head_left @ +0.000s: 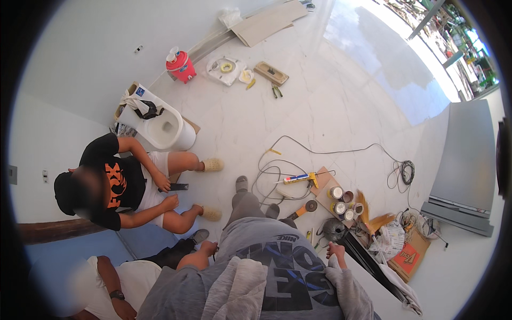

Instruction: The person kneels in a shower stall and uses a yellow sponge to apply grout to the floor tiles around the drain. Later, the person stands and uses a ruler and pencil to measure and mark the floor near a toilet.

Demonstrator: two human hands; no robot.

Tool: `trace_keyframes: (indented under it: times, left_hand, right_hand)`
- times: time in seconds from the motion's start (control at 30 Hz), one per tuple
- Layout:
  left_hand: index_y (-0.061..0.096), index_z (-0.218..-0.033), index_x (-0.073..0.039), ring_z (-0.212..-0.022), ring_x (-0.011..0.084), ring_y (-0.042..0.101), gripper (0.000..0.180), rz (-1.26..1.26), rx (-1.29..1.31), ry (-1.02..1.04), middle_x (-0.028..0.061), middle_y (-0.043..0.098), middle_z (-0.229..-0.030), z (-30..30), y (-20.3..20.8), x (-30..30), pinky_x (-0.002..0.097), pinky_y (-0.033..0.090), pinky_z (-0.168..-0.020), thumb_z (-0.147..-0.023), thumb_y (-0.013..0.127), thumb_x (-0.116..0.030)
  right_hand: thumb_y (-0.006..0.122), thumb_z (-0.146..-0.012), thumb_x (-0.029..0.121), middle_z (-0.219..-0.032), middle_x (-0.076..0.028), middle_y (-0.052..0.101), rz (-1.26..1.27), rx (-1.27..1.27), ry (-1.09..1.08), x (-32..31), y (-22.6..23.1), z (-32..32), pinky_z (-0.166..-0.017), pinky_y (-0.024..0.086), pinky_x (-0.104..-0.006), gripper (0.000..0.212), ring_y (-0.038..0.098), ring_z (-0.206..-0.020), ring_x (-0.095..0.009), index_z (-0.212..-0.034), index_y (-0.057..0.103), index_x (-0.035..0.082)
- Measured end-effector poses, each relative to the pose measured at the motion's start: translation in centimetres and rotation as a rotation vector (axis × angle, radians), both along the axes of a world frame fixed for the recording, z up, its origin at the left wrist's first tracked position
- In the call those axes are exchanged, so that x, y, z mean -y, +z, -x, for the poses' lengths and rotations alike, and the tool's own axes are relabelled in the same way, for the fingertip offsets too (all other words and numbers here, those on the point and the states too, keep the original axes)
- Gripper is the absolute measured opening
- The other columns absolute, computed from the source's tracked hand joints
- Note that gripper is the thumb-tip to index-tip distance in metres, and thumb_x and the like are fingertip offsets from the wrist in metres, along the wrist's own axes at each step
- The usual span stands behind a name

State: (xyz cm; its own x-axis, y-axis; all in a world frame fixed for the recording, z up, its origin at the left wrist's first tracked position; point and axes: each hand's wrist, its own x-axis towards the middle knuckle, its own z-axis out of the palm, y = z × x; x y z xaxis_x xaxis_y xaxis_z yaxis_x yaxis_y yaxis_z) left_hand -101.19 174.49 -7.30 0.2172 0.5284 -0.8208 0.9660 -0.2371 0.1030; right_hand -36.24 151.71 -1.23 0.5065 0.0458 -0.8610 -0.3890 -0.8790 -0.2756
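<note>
- In the head view, the left hand (209,248), lower middle of the frame, is curled; whether it grasps something, one cannot tell.
- The right hand (335,252), right of the lower centre, is also bent; its content cannot be told.
- Just above it lies a black bundle (334,229), with a grinder-like tool (298,212) to its upper left.
- This tool is better gripped by its body, away from the disc (311,205), with feet (242,184) clear of the cable (409,169).
</note>
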Motion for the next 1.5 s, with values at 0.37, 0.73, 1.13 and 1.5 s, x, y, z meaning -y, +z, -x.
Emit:
trace_keyframes:
  times: [0.37, 0.73, 1.13, 1.5]
  left_hand:
    - [0.060, -0.132, -0.005, -0.097, 0.0196, 0.062, 0.069, 0.149, 0.407, 1.229, 0.0093, 0.066, -0.115, -18.3, 6.8, -40.2, 0.0371, 0.051, -0.079, -0.096, 0.055, -0.063]
    - [0.039, -0.153, -0.012, -0.127, 0.0301, 0.055, 0.075, 0.113, 0.747, 1.241, 0.0144, 0.047, -0.147, -34.1, 18.4, -70.9, 0.0453, 0.053, -0.095, -0.098, 0.055, -0.060]
    - [0.038, -0.152, -0.009, -0.132, 0.0330, 0.050, 0.066, 0.390, 0.196, 1.767, 0.0168, 0.046, -0.148, -39.5, 9.9, -60.1, 0.0497, 0.045, -0.103, -0.102, 0.052, -0.051]
    - [0.052, -0.143, -0.006, -0.116, 0.0241, 0.062, 0.056, 0.126, 0.415, 1.679, 0.0124, 0.061, -0.131, -48.8, 11.6, -72.1, 0.0396, 0.051, -0.093, -0.102, 0.058, -0.044]
  right_hand:
    - [0.043, -0.093, 0.077, -0.154, -0.025, 0.039, -0.484, -0.421, -0.343, -44.4, 8.7, -10.1, -0.108, 0.037, -0.0636, 0.094, 0.043, -0.138, -0.043, -0.155, 0.033, 0.006]
    - [0.037, -0.097, 0.074, -0.147, -0.029, 0.044, -0.858, -0.425, -0.420, -74.5, 15.1, -21.3, -0.108, 0.042, -0.0583, 0.091, 0.049, -0.133, -0.042, -0.151, 0.035, 0.000]
    - [0.063, -0.095, 0.053, -0.121, -0.024, 0.065, 0.242, -0.222, 0.312, -73.8, 3.5, -40.1, -0.082, 0.056, -0.0533, 0.072, 0.069, -0.098, -0.036, -0.138, 0.052, -0.003]
    - [0.064, -0.098, 0.040, -0.109, -0.014, 0.070, -0.214, 0.155, 0.563, -102.2, 9.4, -47.2, -0.073, 0.055, -0.0327, 0.053, 0.070, -0.091, -0.021, -0.130, 0.062, -0.002]
